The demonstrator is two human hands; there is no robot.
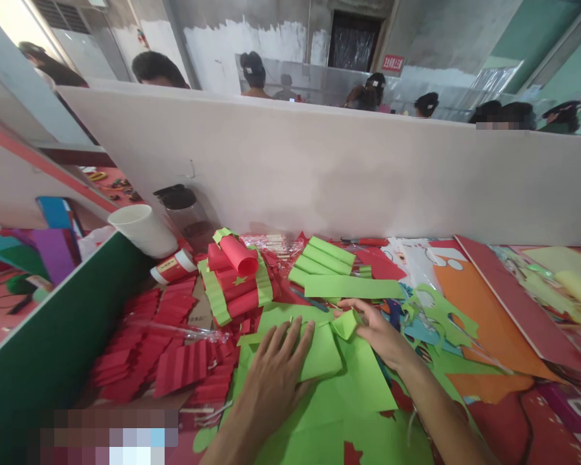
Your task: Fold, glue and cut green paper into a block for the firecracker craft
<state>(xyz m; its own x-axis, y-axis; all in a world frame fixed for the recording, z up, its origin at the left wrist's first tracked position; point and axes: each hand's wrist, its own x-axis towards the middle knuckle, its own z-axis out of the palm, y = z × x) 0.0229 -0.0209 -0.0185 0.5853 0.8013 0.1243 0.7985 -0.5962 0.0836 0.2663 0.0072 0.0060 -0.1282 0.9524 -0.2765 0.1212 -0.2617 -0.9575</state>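
My left hand lies flat with its fingers stretched over a folded light-green paper, pressing on it. At that paper's upper right corner, a small crumpled or folded green paper piece is pinched in my right hand; the thumb is partly hidden. Underneath both hands spread larger green paper sheets. A green paper strip and pleated green paper lie just beyond my hands. Up and to the left sits a red and green paper craft with a rolled red tube on it.
Stacks of pleated red paper lie on the left, beside a dark green divider. A white cup and a dark-lidded jar stand behind. Orange paper and green offcuts cover the right. A white partition closes the back; people sit beyond.
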